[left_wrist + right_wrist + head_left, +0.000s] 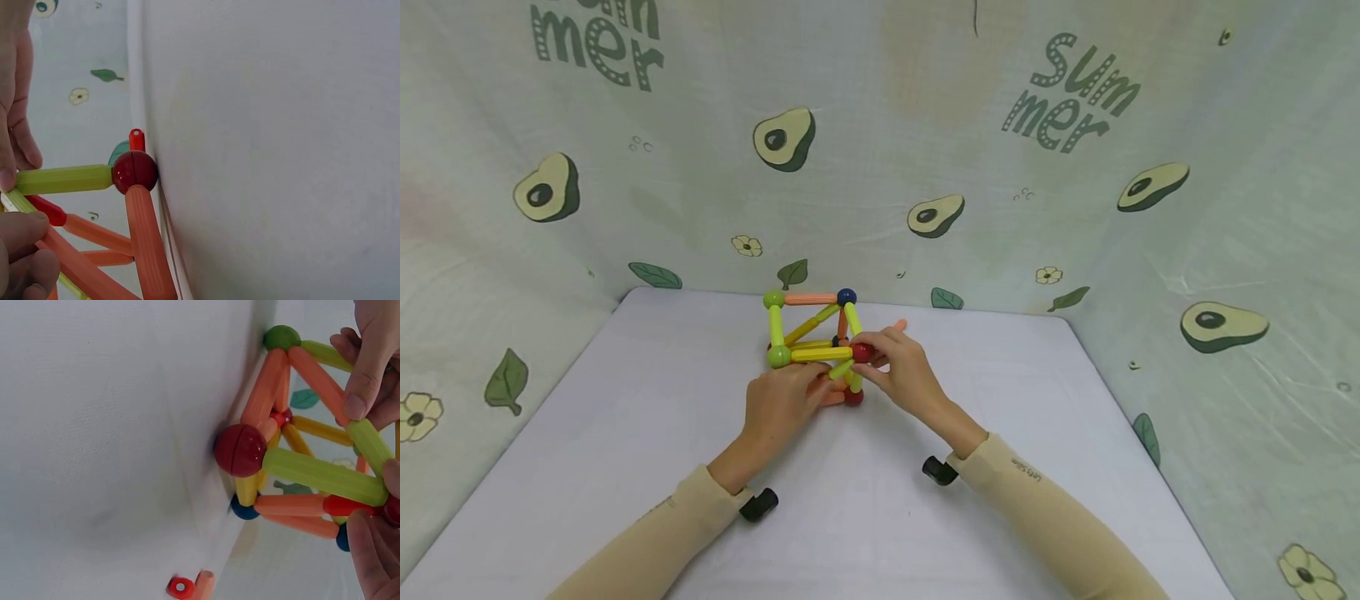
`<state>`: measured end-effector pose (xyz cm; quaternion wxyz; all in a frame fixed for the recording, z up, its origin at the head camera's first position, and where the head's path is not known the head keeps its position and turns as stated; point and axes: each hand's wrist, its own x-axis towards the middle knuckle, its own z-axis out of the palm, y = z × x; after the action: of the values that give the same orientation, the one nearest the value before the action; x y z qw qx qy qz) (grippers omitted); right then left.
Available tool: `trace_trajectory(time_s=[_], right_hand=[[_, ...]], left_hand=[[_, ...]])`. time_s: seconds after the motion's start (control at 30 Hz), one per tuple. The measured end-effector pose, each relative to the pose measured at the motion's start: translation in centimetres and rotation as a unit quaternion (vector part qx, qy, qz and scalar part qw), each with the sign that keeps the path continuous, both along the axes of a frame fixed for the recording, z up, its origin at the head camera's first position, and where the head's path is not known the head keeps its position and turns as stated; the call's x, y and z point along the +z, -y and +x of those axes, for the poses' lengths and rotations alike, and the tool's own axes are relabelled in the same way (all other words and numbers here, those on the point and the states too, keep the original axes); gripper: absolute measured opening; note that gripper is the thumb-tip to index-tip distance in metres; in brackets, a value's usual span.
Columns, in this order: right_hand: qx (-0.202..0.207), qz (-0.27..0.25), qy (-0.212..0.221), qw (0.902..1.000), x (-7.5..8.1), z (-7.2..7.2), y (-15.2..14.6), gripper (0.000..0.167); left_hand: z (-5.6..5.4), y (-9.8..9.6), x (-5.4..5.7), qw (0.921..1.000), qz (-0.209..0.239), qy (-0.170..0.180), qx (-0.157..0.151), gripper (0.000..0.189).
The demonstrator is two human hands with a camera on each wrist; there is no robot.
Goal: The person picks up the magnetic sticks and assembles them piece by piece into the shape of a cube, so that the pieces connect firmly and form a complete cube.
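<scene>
A cube-like frame of magnetic sticks and balls stands on the table before both hands. My left hand (782,400) pinches a lime stick (370,445) at the front face, where its end meets an orange stick (317,376) running diagonally from a green ball (282,337). My right hand (912,373) holds the red ball (862,352) at the upper front right corner, thumb and fingertips on either side. Below it, an upright lime stick (325,475) runs down to another red ball (240,450) on the table. A yellow stick (822,354) forms the top front edge.
A loose orange stick (900,325) lies behind the right hand; beside it a red piece (181,587) shows in the right wrist view. The white table (1000,375) meets a patterned cloth (865,150) at the back and sides.
</scene>
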<state>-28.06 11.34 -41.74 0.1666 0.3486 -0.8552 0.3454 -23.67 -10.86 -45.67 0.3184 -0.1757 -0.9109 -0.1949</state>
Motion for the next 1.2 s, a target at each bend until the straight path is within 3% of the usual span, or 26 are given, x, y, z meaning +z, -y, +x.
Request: trace_trajectory(time_s=[0.23,0.37,0.5,0.67,0.83,1.03,1.2], right_hand=[[0.001,0.003,-0.009,1.0000,0.1,0.1,0.0,0.040],[0.001,0.009,-0.011,0.9999,0.2,0.1,0.0,0.039],[-0.002,0.016,-0.015,0.9998,0.2,0.0,0.0,0.038],[-0.010,0.027,-0.019,0.9994,0.1,0.0,-0.1,0.039],[0.009,0.041,-0.015,0.9990,0.3,-0.2,-0.9,0.041],[0.038,0.088,0.027,0.9950,1.1,-2.0,-3.7,0.057],[0.011,0.136,0.080,0.9875,1.0,-4.4,-5.7,0.043]], left_hand=[[1.0,0.6,0.7,0.9995,-0.008,-0.027,-0.018,0.029],[1.6,1.6,2.1,0.9955,0.000,-0.086,-0.040,0.030],[1.2,3.3,3.4,0.9923,0.012,-0.120,-0.031,0.033],[0.2,5.2,4.0,0.9971,0.049,-0.050,-0.028,0.032],[-0.3,5.9,3.8,0.9954,0.067,0.010,-0.067,0.024],[-0.5,5.9,4.1,0.9918,0.068,0.023,-0.106,0.023],[-0.4,6.0,4.1,0.9919,0.067,0.018,-0.106,0.023]])
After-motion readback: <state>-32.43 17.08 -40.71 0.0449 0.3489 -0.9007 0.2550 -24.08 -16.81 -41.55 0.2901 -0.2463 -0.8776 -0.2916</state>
